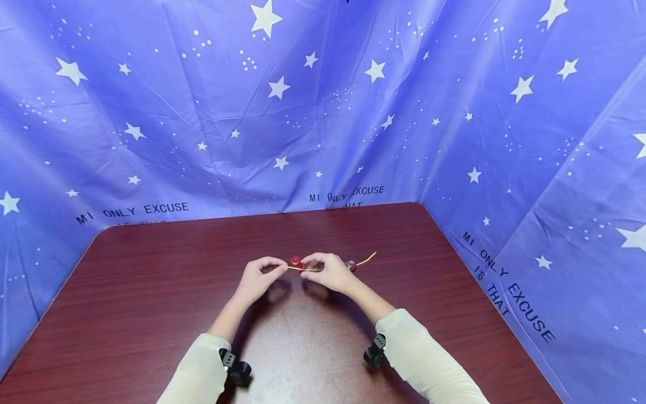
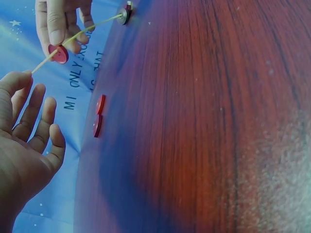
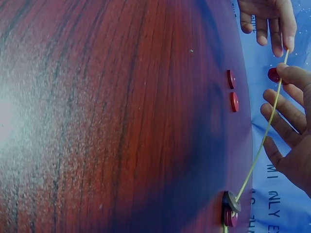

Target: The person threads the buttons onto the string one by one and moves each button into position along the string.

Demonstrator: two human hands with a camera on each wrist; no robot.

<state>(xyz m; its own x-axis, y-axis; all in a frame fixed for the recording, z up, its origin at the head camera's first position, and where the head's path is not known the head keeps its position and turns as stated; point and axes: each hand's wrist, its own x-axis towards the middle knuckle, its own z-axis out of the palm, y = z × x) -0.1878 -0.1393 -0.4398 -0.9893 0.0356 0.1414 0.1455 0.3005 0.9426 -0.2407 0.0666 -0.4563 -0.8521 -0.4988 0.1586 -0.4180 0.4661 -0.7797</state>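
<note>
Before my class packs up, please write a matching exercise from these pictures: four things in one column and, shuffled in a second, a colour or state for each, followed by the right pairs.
Things:
1. Left hand
2. Right hand
3. String
4. Curtain

Colours and states:
A. Mostly blue
B. Holds a red button
C. Yellow
D. Pinches the string, holding no button

Right pairs: 1-D, 2-B, 3-C, 4-A

Four red buttons [image 3: 235, 102], one grey button [image 3: 233, 203], one string [image 3: 250, 170], one table [image 1: 151, 292]
</note>
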